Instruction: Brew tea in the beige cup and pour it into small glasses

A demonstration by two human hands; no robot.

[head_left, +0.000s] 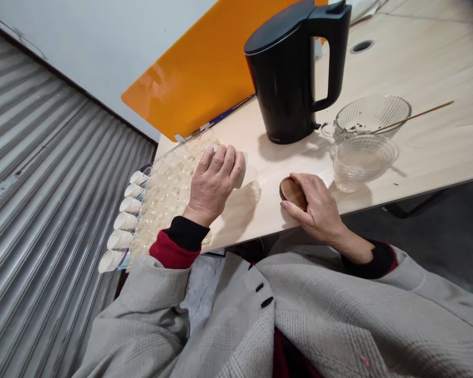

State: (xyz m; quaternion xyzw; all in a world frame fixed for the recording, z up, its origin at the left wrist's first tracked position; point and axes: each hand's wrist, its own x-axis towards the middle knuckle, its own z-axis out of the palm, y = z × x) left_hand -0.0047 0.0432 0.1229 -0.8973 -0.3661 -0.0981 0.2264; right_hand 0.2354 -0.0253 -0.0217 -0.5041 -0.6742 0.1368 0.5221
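My left hand (216, 181) is closed from above around a small white container (241, 170), mostly hidden behind the fingers. Beside it on the table stands a clear plastic cup (254, 190). Near the table's front edge, my right hand (317, 210) grips a round brown wooden lid (293, 193) between thumb and fingers, its flat face tilted toward the left hand. To the left of my left hand, many clear cups (169, 184) stand packed close together and seem to hold a pale liquid.
A black kettle (284, 84) stands behind the hands. On the right are a ribbed glass cup (372, 115) with dark leaf bits and a thin wooden stick (421, 113), and stacked clear plastic cups (362, 160). White paper cups (120, 240) line the left edge. An orange divider (197, 73) rises behind.
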